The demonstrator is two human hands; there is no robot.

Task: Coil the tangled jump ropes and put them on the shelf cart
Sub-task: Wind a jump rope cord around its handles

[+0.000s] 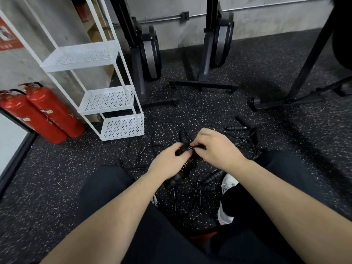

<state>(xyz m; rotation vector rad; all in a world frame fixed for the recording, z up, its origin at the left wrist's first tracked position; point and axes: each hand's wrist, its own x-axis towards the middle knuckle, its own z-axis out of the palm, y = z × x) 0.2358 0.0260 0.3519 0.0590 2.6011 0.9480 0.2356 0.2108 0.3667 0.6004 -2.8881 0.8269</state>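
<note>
Black, thin cords of the jump ropes (182,180) sprawl in a tangle over the speckled rubber floor (219,109) between the person's knees, their ribbed black handles scattered through the loops; two more handles (237,128) lie apart, farther out to the right. Both hands meet above the tangle. The left hand (168,161) has its fingers curled round a black handle, which slants down below the palm. The right hand (215,147) pinches cord at that handle's top end, fingers bent and close together. Just beyond and to the left stands the white shelf cart (106,101), its three perforated trays bare. Two red fire extinguishers (43,113) lean beside it by the wall. Dark machine bases (203,85) stand farther back.
</note>
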